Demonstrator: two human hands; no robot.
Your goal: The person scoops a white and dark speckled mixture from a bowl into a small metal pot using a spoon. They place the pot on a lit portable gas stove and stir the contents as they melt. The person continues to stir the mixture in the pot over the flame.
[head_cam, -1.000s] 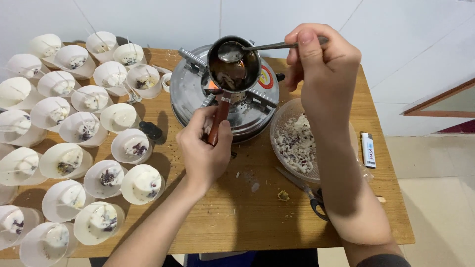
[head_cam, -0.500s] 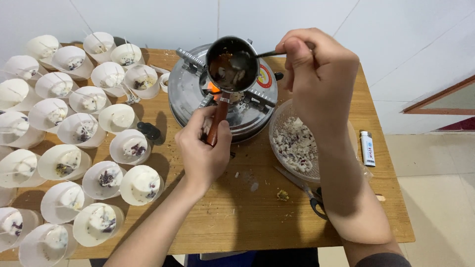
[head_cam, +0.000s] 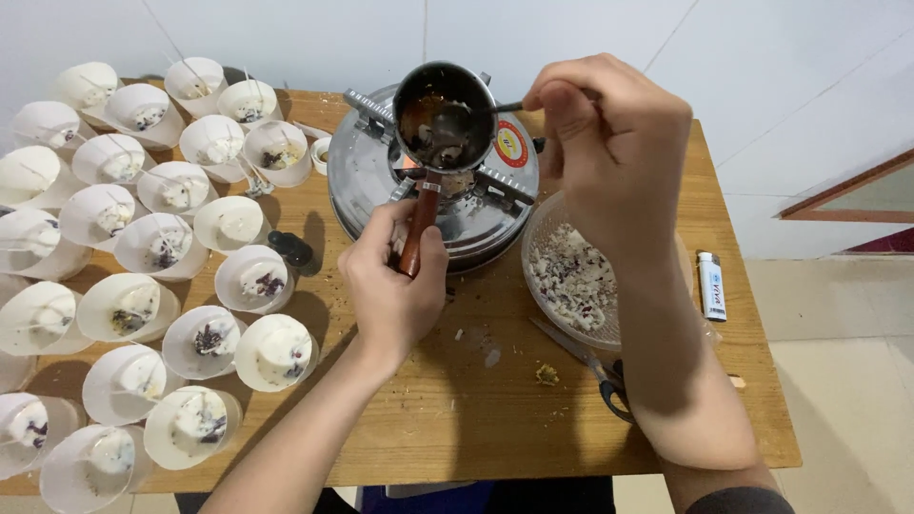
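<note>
My left hand (head_cam: 395, 286) grips the brown wooden handle of a small metal pot (head_cam: 443, 119) that sits over a round steel stove (head_cam: 367, 186). My right hand (head_cam: 614, 152) pinches the handle of a metal spoon (head_cam: 476, 114) whose bowl dips inside the pot, into dark contents. Under my right forearm stands a clear bowl (head_cam: 571, 276) of white and purple flakes.
Several white paper cups (head_cam: 143, 305) with white filling and dark bits crowd the left half of the wooden table (head_cam: 457, 419). A small dark bottle (head_cam: 290, 249) lies by the stove. Scissors (head_cam: 595, 366) lie near the bowl, a white lighter (head_cam: 711, 284) at the right edge.
The spoon has come down from above the pot's rim into the pot, and my right hand has dropped with it. My left hand still holds the pot handle.
</note>
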